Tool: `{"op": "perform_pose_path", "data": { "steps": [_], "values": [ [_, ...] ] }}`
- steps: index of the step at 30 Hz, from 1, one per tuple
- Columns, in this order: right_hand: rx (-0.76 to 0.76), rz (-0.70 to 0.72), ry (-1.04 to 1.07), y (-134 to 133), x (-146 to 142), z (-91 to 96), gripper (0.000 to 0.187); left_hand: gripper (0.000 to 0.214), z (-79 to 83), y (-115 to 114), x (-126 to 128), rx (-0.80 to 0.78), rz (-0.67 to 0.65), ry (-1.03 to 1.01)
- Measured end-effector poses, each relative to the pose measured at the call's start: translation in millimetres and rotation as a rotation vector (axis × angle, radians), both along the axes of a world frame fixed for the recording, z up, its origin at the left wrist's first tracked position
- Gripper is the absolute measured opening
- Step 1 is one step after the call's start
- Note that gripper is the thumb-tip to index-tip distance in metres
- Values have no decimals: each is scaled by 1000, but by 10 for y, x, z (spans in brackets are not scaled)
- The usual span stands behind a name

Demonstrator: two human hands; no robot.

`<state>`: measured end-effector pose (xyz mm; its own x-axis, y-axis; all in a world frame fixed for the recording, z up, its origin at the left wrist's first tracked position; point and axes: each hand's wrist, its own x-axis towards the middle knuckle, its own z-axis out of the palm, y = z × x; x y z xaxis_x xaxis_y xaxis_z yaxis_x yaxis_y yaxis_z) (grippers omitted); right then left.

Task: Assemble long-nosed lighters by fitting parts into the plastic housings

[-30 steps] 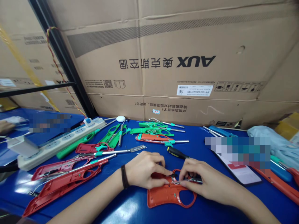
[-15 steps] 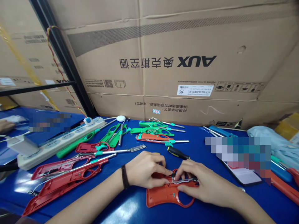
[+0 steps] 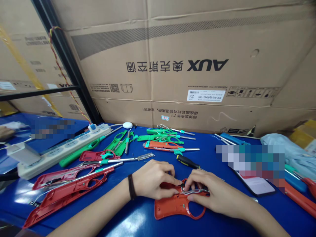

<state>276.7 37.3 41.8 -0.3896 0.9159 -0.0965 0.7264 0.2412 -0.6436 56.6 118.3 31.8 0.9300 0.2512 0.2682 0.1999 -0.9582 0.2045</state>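
Note:
An opened orange-red lighter casing (image 3: 170,208) lies in front of me, its grip end to the left and its trigger ring at the right. My left hand (image 3: 156,179) is closed on the far casing half, thumb and fingertips pressing at its inner edge. Between thumb and fingers, my right hand (image 3: 209,191) pinches the thin white wires (image 3: 191,192) and a slim metal part over the casing. The exact grip is partly hidden by the fingers. Just beyond my right hand rests a black and yellow screwdriver (image 3: 188,162).
Opened red lighter shells (image 3: 71,194) with metal tubes lie at left. Green lighter parts (image 3: 160,135) and another orange lighter (image 3: 163,145) lie at the back. A white power strip (image 3: 61,151) runs along the left. A phone (image 3: 259,187) and blue cloth (image 3: 283,148) are at right. Cardboard boxes (image 3: 172,39) stand behind.
My right hand has shifted very slightly, and more of the screwdriver's shaft shows behind it. My left hand and the casing stay in place.

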Motion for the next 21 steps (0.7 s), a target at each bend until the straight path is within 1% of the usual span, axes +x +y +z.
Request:
{"op": "perform_pose_path", "data": {
  "steps": [21],
  "values": [
    [4,9,6,-17,4,-1,10,27,5,-6,-10,-26,5,15]
  ]
}}
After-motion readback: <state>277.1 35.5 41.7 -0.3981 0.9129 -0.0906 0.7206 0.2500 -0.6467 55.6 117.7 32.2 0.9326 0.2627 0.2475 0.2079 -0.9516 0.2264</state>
